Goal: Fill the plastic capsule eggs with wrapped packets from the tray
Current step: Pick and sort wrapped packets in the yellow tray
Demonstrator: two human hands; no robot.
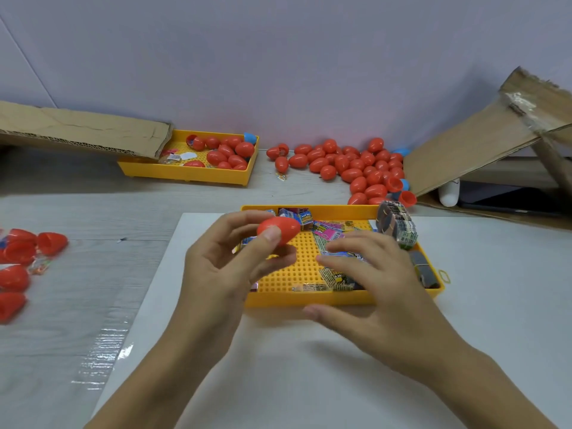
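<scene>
My left hand [223, 267] holds a closed red capsule egg [283, 228] between thumb and fingers, above the left part of the near yellow tray [309, 300]. Inside that tray lie several wrapped packets [328, 232], and a banded stack of packets [397, 226] stands at its right rear corner. My right hand [380, 292] hovers over the tray's right half with fingers spread, fingertips close to the packets, and holds nothing.
A pile of red eggs [356, 168] lies behind the near tray. A second yellow tray [198, 178] with eggs sits at the back left, partly under a cardboard flap [83, 131]. Open red egg halves [18, 261] lie at the left edge. Cardboard [483, 144] leans at the right.
</scene>
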